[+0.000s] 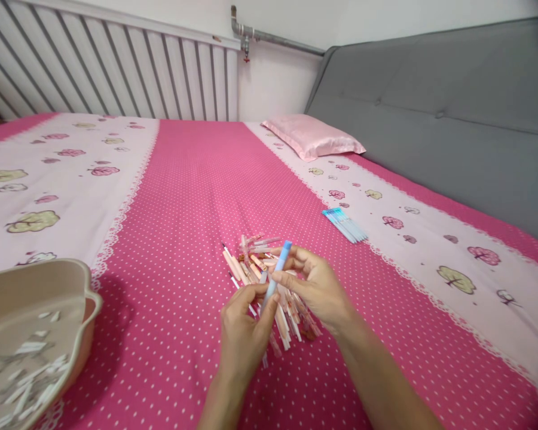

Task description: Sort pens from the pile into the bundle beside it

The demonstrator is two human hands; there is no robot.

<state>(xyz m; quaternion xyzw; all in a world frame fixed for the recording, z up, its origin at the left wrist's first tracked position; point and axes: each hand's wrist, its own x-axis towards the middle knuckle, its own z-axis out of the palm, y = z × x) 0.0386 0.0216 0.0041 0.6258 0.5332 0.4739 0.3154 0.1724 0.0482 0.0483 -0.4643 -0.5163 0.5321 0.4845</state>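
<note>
A pen [277,272] with a bright blue end and a pale blue body is held up at a tilt between both hands. My left hand [247,319] pinches its lower part between thumb and fingers. Higher up, the thumb and fingers of my right hand [316,285] close on the same pen. Below and behind the hands lies a loose pile of pens and pen parts [240,269], mostly pink, peach and white; the hands cover part of it. Farther right, a neat row of pale blue pens [346,226] with blue ends rests on the bedspread.
At the lower left stands a beige basin [67,280] containing many small white and grey pieces. The pink dotted bedspread [197,173] carries a pink pillow [311,136] at the back. A grey padded headboard [443,113] borders the right, a white radiator [116,65] the far side.
</note>
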